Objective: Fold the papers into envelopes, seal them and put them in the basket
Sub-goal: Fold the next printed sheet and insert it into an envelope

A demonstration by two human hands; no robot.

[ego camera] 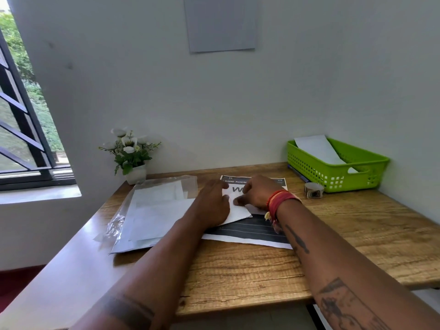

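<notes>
Two hands worked at the wooden table [238,270]: the left hand [212,206] and the right hand [256,192], both on one folded white paper [239,211] that lay on one printed black-and-white sheet [250,232]. One green basket [333,172] stood at the far right with one white envelope [317,148] in it, and one roll of tape [313,190] sat just beside it. There was also one stack of white papers [154,210] in one clear plastic sleeve [114,225], though how many sheets it held could not be told, and one potted plant [131,156].
</notes>
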